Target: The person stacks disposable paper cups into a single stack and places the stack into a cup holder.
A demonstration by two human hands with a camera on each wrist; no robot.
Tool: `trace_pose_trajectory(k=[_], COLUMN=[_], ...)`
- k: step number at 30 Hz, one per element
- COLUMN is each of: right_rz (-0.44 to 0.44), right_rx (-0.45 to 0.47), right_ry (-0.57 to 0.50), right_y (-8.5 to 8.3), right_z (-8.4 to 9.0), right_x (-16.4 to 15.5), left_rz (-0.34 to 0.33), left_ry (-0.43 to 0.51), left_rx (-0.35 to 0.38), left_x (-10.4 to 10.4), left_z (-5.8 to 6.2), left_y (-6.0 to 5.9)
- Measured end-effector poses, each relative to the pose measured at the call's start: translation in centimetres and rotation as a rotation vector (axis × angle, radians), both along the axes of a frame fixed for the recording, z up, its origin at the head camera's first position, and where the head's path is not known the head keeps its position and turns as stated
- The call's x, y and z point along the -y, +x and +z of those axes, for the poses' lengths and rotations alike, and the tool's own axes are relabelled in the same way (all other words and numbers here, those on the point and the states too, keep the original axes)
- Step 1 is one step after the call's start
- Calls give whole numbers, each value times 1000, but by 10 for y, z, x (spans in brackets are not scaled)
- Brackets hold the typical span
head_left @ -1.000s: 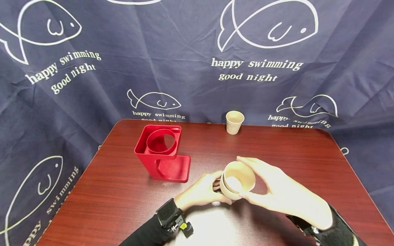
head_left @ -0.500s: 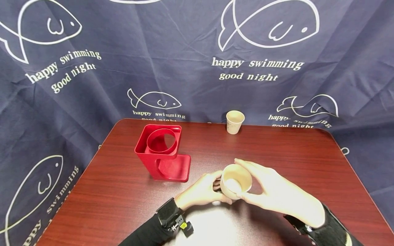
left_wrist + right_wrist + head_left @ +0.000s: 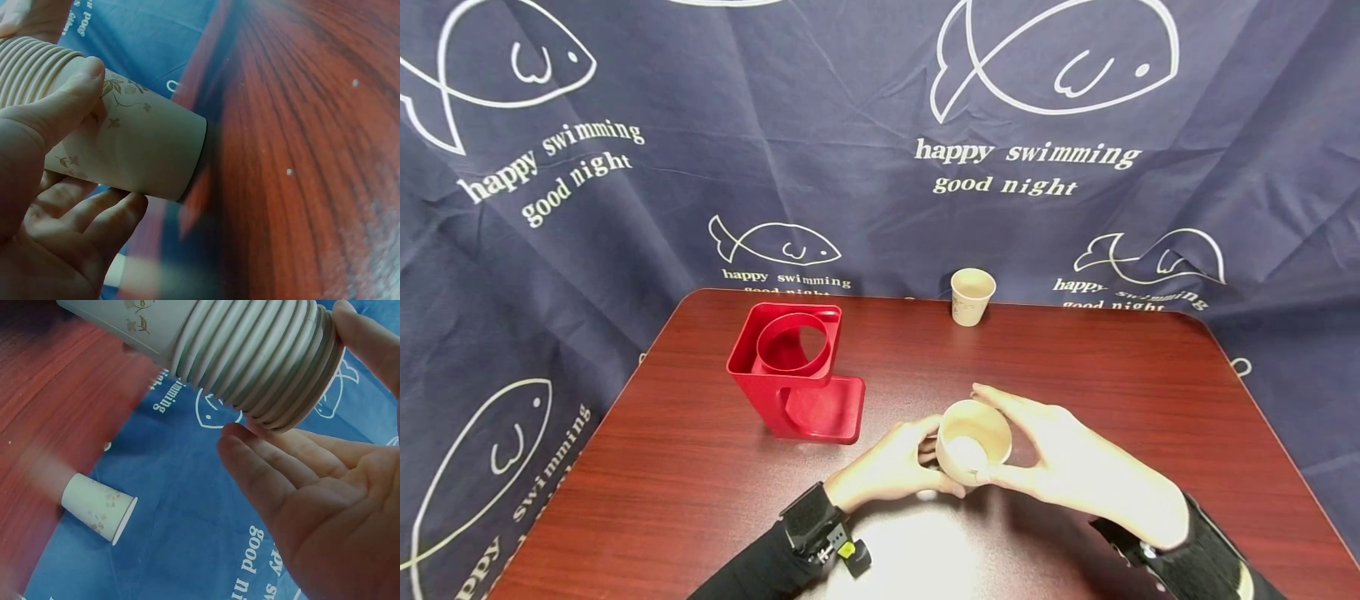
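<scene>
A stack of nested paper cups [image 3: 976, 433] stands upright near the table's front, its brown leaf print showing in the left wrist view [image 3: 144, 144]. My left hand [image 3: 891, 468] grips its side below the rims, thumb on one side and fingers on the other. At the top, my right hand [image 3: 1075, 458] holds the uppermost cup's rim between thumb and fingers. In the right wrist view several rims [image 3: 250, 362] lie close together, the right thumb touching the top one. The stack hides part of the left fingers in the head view.
A single paper cup [image 3: 972, 298] stands upright at the table's back edge. To the left is a red plastic holder [image 3: 842, 408] with a round opening above a flat base. A blue fish-print cloth [image 3: 880, 150] hangs behind the brown table [image 3: 647, 467].
The right hand has moved down and slightly left, lowering the top cup into the stack, so the second rim below it no longer shows in the head view. The left hand has stayed put.
</scene>
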State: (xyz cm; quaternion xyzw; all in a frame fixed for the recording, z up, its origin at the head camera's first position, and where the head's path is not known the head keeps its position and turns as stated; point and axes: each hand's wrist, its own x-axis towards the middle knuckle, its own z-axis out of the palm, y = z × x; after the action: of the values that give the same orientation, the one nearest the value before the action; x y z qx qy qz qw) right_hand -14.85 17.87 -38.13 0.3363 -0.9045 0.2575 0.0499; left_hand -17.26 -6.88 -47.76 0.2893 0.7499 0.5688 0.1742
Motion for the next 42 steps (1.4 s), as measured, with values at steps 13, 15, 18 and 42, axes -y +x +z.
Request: trace_pose_trajectory(k=[13, 15, 18, 42], right_rz=[32, 41, 48, -75], right_rx=[8, -4, -12, -84], right_ry=[19, 25, 30, -25], right_y=[0, -1, -3, -65], right_z=[2, 3, 6, 32], right_x=[-2, -3, -5, -15], left_rz=[0, -3, -9, 4], left_ry=[-2, -2, 8, 32], left_rx=[-1, -2, 12, 36], left_x=[0, -1, -1, -2], left_z=[1, 1, 0, 0], left_y=[0, 0, 0, 0])
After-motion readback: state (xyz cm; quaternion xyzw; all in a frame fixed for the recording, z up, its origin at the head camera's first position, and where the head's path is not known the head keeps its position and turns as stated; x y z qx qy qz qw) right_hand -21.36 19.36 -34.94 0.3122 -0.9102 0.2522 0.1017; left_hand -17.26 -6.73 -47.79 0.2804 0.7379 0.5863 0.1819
